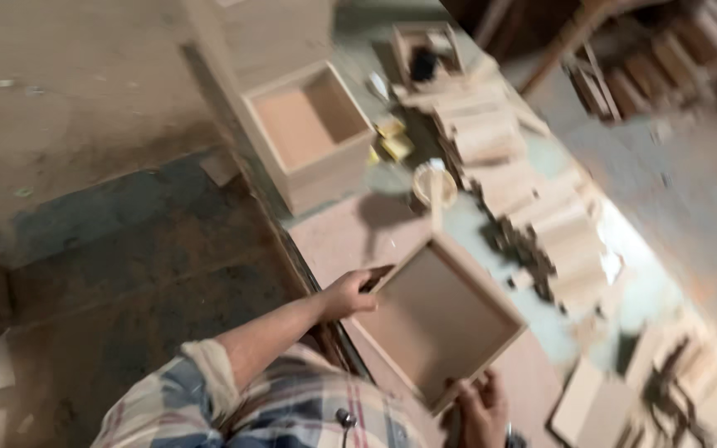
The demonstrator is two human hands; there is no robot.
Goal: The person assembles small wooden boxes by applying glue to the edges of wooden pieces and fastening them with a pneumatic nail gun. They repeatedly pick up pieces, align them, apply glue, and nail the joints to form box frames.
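Both hands grip a shallow square wooden tray (437,319) at the near edge of the worktop (334,232). The left hand (348,294) grasps its far left corner, and the right hand (481,406) grasps its near corner. A deeper open wooden box (313,133) sits farther along the left edge. The picture is blurry, but what looks like a row of pale wooden blocks (533,207) runs along the right side.

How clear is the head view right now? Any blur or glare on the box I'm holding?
Head view: tilted and motion-blurred throughout, worst over the stacked wooden pieces; the shallow wooden box between left hand and right hand is soft but readable, with no glare; floor dim, bench brighter.
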